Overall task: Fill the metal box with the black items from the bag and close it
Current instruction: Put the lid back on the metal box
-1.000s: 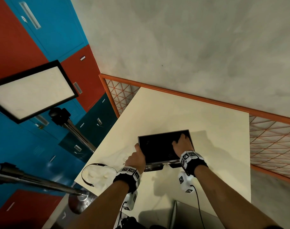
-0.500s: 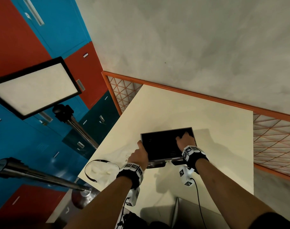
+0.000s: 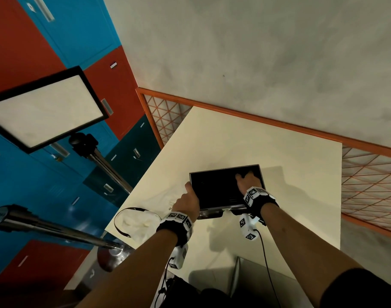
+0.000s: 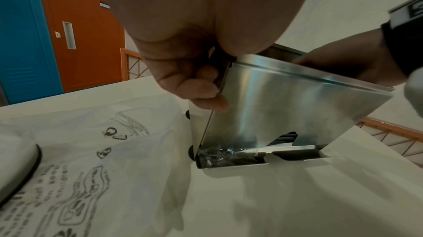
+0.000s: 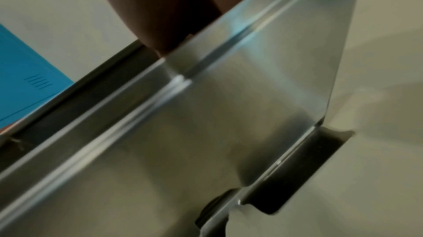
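The metal box (image 3: 210, 213) stands near the front of the cream table (image 3: 279, 152). Its hinged lid (image 3: 214, 187) is dark on top and raised at a slant. My left hand (image 3: 186, 202) grips the lid's left edge, fingers curled round the corner (image 4: 194, 81). My right hand (image 3: 248, 181) lies on top of the lid near its right side. In the left wrist view the shiny lid (image 4: 286, 99) leans over the base (image 4: 228, 163), and black items (image 4: 283, 137) show in the gap. In the right wrist view the lid (image 5: 206, 114) fills the picture.
A clear printed plastic bag (image 4: 91, 150) lies flat left of the box. A white pouch with a black loop (image 3: 134, 221) sits at the table's left corner. A light panel (image 3: 45, 107) on a stand, metal poles (image 3: 56, 230) and an orange mesh fence (image 3: 368, 174) surround the table.
Both hands stay on the lid and the box stays where it was. Only the head view has drifted a little.
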`<state>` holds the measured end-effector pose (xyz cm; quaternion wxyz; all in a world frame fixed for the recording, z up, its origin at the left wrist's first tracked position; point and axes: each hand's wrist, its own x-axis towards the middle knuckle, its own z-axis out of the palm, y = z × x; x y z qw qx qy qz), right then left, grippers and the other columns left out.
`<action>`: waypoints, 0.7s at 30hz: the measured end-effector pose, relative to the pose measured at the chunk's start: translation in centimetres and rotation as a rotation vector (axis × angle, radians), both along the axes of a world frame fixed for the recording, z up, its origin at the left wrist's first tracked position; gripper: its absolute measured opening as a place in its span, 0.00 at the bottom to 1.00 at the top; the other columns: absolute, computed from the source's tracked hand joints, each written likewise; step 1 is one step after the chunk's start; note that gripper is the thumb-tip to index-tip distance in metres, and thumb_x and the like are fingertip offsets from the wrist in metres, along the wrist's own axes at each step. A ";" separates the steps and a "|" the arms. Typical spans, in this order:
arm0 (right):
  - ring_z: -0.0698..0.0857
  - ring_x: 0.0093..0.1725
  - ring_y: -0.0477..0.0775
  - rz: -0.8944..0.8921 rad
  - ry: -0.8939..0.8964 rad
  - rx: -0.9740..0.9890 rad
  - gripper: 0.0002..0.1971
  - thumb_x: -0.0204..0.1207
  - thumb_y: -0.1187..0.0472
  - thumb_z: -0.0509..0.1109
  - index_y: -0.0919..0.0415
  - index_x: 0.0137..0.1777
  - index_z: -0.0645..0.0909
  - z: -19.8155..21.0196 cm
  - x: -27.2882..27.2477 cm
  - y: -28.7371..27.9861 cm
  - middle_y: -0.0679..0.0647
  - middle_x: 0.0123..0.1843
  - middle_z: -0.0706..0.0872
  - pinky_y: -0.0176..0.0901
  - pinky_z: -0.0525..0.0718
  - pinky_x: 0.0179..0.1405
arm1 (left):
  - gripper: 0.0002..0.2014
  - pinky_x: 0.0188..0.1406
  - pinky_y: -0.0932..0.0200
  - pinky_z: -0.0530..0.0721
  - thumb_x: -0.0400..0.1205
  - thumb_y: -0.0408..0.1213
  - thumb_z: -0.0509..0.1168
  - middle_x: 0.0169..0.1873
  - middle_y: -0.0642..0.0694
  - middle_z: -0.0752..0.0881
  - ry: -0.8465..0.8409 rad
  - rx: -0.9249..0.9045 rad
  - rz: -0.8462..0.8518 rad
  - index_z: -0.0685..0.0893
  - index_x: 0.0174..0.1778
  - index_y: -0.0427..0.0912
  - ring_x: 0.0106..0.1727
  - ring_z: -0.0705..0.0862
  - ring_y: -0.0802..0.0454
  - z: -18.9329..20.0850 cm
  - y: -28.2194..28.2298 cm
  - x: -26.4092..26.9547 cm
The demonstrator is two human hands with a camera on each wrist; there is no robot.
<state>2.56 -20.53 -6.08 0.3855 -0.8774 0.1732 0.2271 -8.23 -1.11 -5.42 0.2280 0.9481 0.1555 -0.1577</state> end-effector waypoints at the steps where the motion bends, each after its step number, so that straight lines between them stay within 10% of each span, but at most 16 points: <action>1: 0.79 0.66 0.71 0.000 0.011 0.002 0.31 0.85 0.49 0.60 0.71 0.79 0.62 0.1 0.1 0.1 0.71 0.71 0.77 0.50 0.76 0.51 | 0.21 0.42 0.45 0.82 0.86 0.37 0.54 0.47 0.37 0.88 -0.002 0.003 0.001 0.58 0.74 0.42 0.45 0.87 0.35 -0.1 0.0 0.0; 7: 0.74 0.74 0.70 0.006 0.023 0.016 0.35 0.83 0.45 0.61 0.69 0.82 0.59 0.5 0.4 -0.4 0.68 0.78 0.72 0.54 0.75 0.67 | 0.20 0.41 0.46 0.79 0.87 0.36 0.54 0.48 0.36 0.88 0.004 0.006 0.013 0.58 0.74 0.42 0.42 0.85 0.36 -0.2 -0.1 0.3; 21: 0.84 0.58 0.70 0.115 -0.018 -0.248 0.28 0.82 0.48 0.61 0.72 0.72 0.68 0.7 -1.9 -0.2 0.70 0.64 0.81 0.51 0.82 0.48 | 0.18 0.40 0.46 0.77 0.85 0.37 0.54 0.47 0.36 0.87 -0.003 -0.003 0.023 0.60 0.70 0.43 0.42 0.85 0.35 -0.1 -0.1 0.4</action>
